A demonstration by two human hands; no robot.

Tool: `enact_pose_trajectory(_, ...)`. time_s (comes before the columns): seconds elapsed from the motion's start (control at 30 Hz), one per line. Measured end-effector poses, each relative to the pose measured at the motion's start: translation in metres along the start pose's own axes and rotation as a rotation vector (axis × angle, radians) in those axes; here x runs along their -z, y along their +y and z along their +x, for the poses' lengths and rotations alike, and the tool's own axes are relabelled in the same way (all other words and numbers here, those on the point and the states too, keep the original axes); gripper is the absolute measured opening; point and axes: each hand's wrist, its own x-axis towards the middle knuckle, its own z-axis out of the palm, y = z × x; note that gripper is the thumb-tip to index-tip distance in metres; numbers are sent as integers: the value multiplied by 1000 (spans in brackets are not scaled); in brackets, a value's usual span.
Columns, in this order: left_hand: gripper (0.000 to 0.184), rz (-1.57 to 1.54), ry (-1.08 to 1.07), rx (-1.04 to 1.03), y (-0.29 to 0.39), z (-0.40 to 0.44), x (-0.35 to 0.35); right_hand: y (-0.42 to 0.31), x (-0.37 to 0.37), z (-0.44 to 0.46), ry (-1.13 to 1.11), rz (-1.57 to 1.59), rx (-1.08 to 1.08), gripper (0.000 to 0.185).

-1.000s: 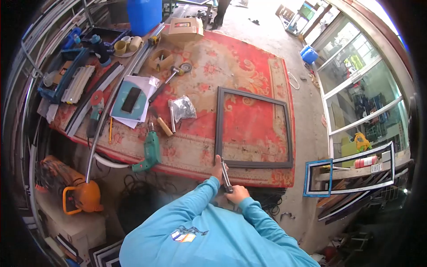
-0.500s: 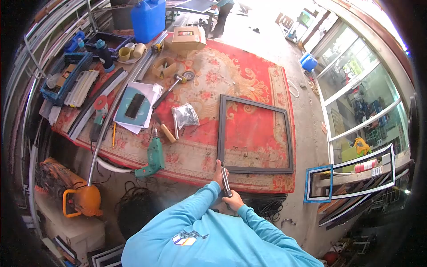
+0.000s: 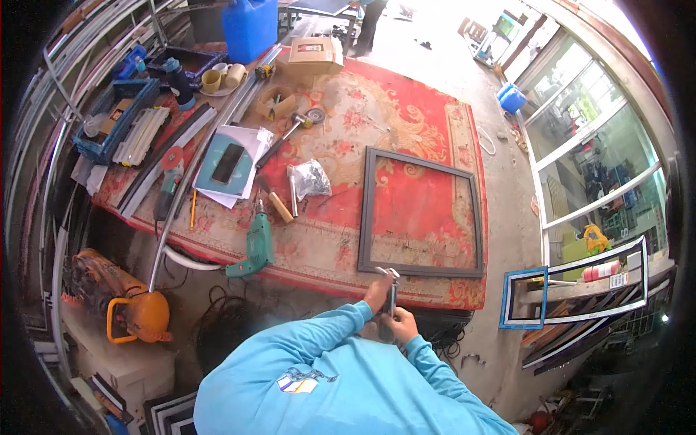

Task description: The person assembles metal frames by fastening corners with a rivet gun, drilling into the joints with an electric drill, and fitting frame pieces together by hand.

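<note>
My left hand [image 3: 377, 294] is closed around the upper part of a slim silver metal tool [image 3: 394, 293], just off the table's near edge. The tool has a wider shiny head at its top; its exact kind is too small to make out. My right hand [image 3: 403, 325] closes on its lower end, close to my body. Beyond the hands, a dark grey rectangular frame [image 3: 367, 210] lies flat on the table, its near left corner closest to the tool. My fingers hide part of the tool.
A patterned red carpet [image 3: 326, 250] covers the table. On it lie a green drill [image 3: 257, 243], a hammer [image 3: 279, 141], a bag of small parts [image 3: 310, 178], a phone [image 3: 228, 163] and an angle grinder [image 3: 170, 177]. An orange machine [image 3: 145, 317] stands at lower left. Another person [image 3: 370, 25] is at the back.
Both hands have moved slightly right with the tool, which now shows its wider head above my left hand. The view has shifted a little; the frame stays where it was on the carpet.
</note>
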Motion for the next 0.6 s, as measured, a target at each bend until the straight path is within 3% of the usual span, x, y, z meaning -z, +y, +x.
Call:
enact_pose_trajectory(0.07, 72, 175, -109, -38, 18, -31, -23, 13, 10, -13, -72, 3, -1, 19)
enact_pose_trajectory(0.1, 71, 167, -194, 85, 1, -23, -27, 12, 13, -26, -57, 73, 4, 18)
enact_pose_trajectory(0.2, 73, 109, -263, 95, -18, -22, -20, 32, 30, -61, -20, 162, -66, 23)
enact_pose_trajectory(0.23, 72, 238, -121, 223, -7, -31, -14, 31, 41, -74, 13, 19, -2, 21)
enact_pose_trajectory(0.3, 61, -30, -56, 563, -25, -28, 21, 46, 57, -95, 39, -121, 66, 19)
enact_pose_trajectory(0.37, 43, -365, 89, 734, -22, -42, 53, 69, 65, -120, 23, -537, -282, 20)
enact_pose_trajectory(0.4, 34, -496, 141, 784, -18, -50, 66, 70, 68, -124, 22, -535, -287, 20)
enact_pose_trajectory(0.47, 31, -503, 134, 703, -28, -54, 87, 62, 76, -126, -106, -824, -581, 23)
enact_pose_trajectory(0.53, 37, -497, 128, 638, -20, -70, 92, 72, 75, -130, -139, -879, -634, 25)
enact_pose_trajectory(0.6, 51, -506, -12, 524, 10, -79, 88, 69, 73, -125, -156, -934, -681, 27)
